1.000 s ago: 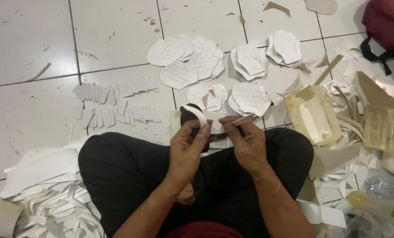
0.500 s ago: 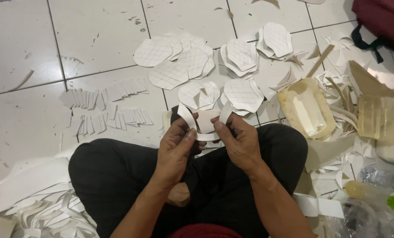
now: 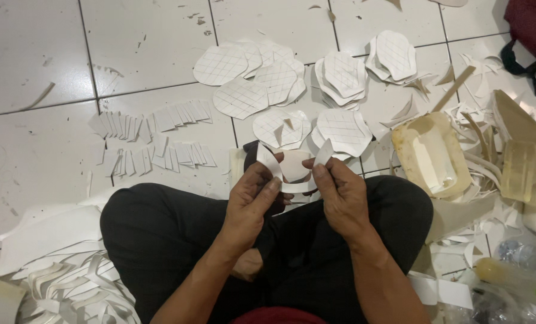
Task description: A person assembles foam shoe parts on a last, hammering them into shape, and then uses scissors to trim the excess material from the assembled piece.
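Both hands meet over my crossed legs in black trousers. My left hand (image 3: 253,201) and my right hand (image 3: 340,195) pinch a curved white cardboard strip (image 3: 293,180) that bends in a U shape, its two ends sticking up past my thumbs. Behind the strip lies a rounded white cut-out piece. On the tiled floor just beyond my hands lie several piles of white rounded cut-outs with grid lines (image 3: 340,129), and to the left are rows of small white rectangular pieces (image 3: 154,138).
A yellowish plastic tray (image 3: 430,156) sits right of my knee, among cardboard scraps. A translucent container (image 3: 526,171) stands further right. White offcuts (image 3: 58,264) pile at my left. A dark red bag (image 3: 532,30) lies top right. Plastic bottles (image 3: 520,270) are at lower right.
My hands have bent the white strip into a tighter curve and brought its ends upward. The view has shifted slightly; the piles on the floor have not moved.
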